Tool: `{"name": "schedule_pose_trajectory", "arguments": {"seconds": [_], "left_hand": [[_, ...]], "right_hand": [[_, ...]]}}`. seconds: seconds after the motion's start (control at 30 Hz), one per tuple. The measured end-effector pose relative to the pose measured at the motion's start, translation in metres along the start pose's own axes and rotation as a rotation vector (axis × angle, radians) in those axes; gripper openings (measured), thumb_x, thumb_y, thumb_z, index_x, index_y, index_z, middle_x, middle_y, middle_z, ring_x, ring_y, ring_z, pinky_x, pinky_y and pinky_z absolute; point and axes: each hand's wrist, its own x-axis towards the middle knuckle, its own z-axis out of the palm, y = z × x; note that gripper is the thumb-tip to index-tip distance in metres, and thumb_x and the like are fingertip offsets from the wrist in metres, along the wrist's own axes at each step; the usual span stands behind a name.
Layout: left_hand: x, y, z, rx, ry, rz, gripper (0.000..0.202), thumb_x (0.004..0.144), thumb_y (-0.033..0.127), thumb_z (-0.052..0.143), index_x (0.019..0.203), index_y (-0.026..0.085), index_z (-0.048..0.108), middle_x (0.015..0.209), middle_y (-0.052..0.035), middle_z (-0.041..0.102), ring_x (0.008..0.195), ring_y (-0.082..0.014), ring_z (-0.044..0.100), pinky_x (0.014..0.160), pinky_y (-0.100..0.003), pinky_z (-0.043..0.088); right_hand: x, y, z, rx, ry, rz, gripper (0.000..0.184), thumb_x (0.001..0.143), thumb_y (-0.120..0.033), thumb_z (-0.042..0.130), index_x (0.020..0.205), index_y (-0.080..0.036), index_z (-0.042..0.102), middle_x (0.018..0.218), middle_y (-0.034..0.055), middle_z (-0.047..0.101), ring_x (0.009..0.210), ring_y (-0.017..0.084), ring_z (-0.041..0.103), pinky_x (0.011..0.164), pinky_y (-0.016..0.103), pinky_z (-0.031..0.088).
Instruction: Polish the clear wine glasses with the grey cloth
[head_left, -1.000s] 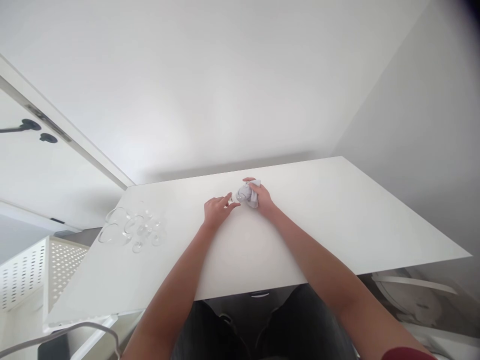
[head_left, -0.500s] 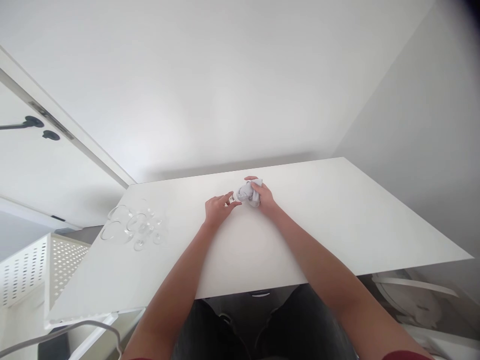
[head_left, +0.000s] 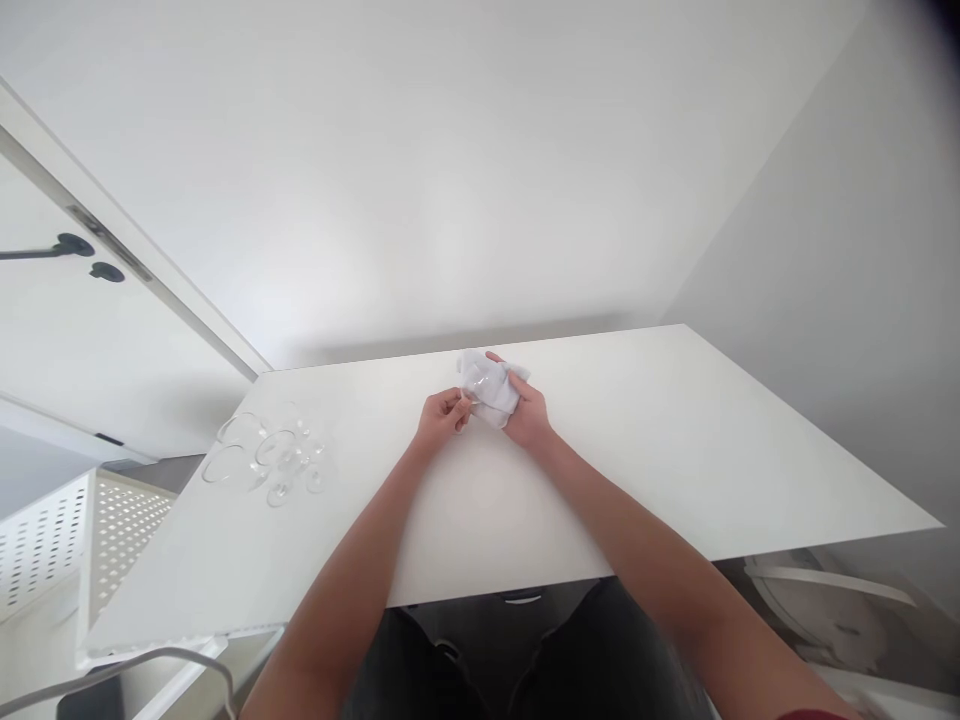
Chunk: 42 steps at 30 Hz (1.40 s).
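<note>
Over the back middle of the white table (head_left: 660,440), a clear wine glass (head_left: 482,381) rests against a white cloth (head_left: 504,400), its outline partly lost in the folds. My left hand (head_left: 442,420) pinches the thin stem end of the glass, fingers closed. On the other side, my right hand (head_left: 531,414) is wrapped round the cloth and cups it about the bowl. Several clear stemmed glasses (head_left: 279,448) are grouped at the table's left side, away from both hands.
A white wall (head_left: 465,180) rises behind the table. Left of it are a door with a black handle (head_left: 75,245) and a white perforated basket (head_left: 127,530). A grey cable (head_left: 172,652) curves past the near left corner. A chair (head_left: 832,580) stands at lower right.
The cloth has spread out around the bowl and now shows on the glass's far side. My left hand has shifted slightly right and turned, its fingers curling in more around the stem.
</note>
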Motion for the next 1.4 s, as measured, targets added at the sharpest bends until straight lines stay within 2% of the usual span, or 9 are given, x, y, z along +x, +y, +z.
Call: {"name": "schedule_pose_trajectory", "arguments": {"seconds": [0.27,0.37,0.5,0.6,0.87,1.07,1.13,1.23,1.4], "left_hand": [[0.004,0.005,-0.002,-0.062,0.065,0.008,0.054,0.097,0.064,0.055,0.067,0.02,0.054,0.056,0.0015,0.05,0.055,-0.0117,0.046,0.072,-0.034,0.052],[0.004,0.004,-0.002,-0.11,0.026,-0.029,0.054,0.096,0.065,0.057,0.069,0.019,0.057,0.056,0.0004,0.05,0.055,-0.0118,0.045,0.063,-0.032,0.049],[0.002,0.0,-0.005,-0.239,-0.224,-0.18,0.058,0.089,0.072,0.062,0.075,0.016,0.065,0.053,-0.0016,0.05,0.049,-0.0117,0.042,0.047,-0.028,0.037],[0.001,-0.003,-0.008,-0.28,-0.401,-0.253,0.057,0.083,0.07,0.072,0.077,0.014,0.068,0.053,-0.002,0.051,0.047,-0.0111,0.042,0.046,-0.028,0.034],[0.005,0.001,-0.006,-0.166,-0.01,-0.133,0.05,0.089,0.064,0.067,0.071,0.017,0.063,0.056,0.0003,0.048,0.058,-0.0135,0.048,0.057,-0.028,0.04],[0.005,-0.005,0.0,0.224,0.346,-0.122,0.04,0.089,0.053,0.067,0.068,0.02,0.057,0.057,0.0021,0.051,0.053,-0.0119,0.04,0.056,-0.027,0.032],[0.004,-0.009,0.003,0.403,0.343,-0.052,0.036,0.086,0.044,0.069,0.064,0.021,0.056,0.056,0.0022,0.05,0.053,-0.0124,0.039,0.057,-0.028,0.03],[0.001,-0.014,0.009,0.587,0.234,0.064,0.027,0.081,0.039,0.074,0.065,0.021,0.062,0.056,0.0007,0.054,0.053,-0.0133,0.042,0.059,-0.028,0.028],[-0.002,-0.017,0.011,0.603,0.184,0.14,0.025,0.08,0.045,0.078,0.071,0.023,0.071,0.056,0.0002,0.055,0.055,-0.0149,0.048,0.061,-0.029,0.032]], "right_hand": [[0.007,0.007,-0.005,-0.003,0.066,0.036,0.056,0.091,-0.062,0.051,0.126,-0.02,0.066,0.108,0.0131,0.077,0.106,0.037,0.069,0.087,0.053,0.057],[0.007,0.005,-0.007,0.0,0.069,0.062,0.053,0.09,-0.058,0.054,0.124,-0.019,0.066,0.105,0.013,0.077,0.106,0.037,0.068,0.087,0.052,0.057],[0.005,0.0,-0.007,0.064,0.1,0.11,0.049,0.087,-0.054,0.056,0.116,-0.017,0.069,0.097,0.0123,0.077,0.1,0.036,0.07,0.081,0.048,0.058],[0.005,-0.002,-0.011,0.072,-0.003,0.217,0.043,0.081,-0.048,0.062,0.108,-0.016,0.071,0.093,0.0113,0.078,0.097,0.034,0.071,0.079,0.046,0.059],[0.011,0.0,-0.02,-0.026,0.162,-0.039,0.043,0.082,-0.053,0.061,0.108,-0.021,0.074,0.107,0.0079,0.079,0.118,0.034,0.067,0.1,0.047,0.054],[0.0,0.002,-0.005,-0.831,-0.19,-0.426,0.048,0.099,-0.049,0.05,0.139,-0.029,0.068,0.155,0.0036,0.058,0.154,0.029,0.037,0.129,0.05,0.022],[0.0,0.003,-0.007,-1.094,-0.232,-0.523,0.042,0.097,-0.043,0.056,0.133,-0.03,0.072,0.151,0.0047,0.061,0.152,0.031,0.039,0.129,0.054,0.019],[0.003,0.005,-0.015,-1.219,-0.051,-0.576,0.029,0.088,-0.039,0.067,0.11,-0.027,0.08,0.126,0.009,0.073,0.134,0.036,0.054,0.12,0.056,0.032],[0.008,0.006,-0.018,-0.66,0.154,-0.201,0.034,0.088,-0.052,0.061,0.09,-0.022,0.076,0.093,0.0073,0.075,0.094,0.029,0.067,0.09,0.044,0.053]]}}
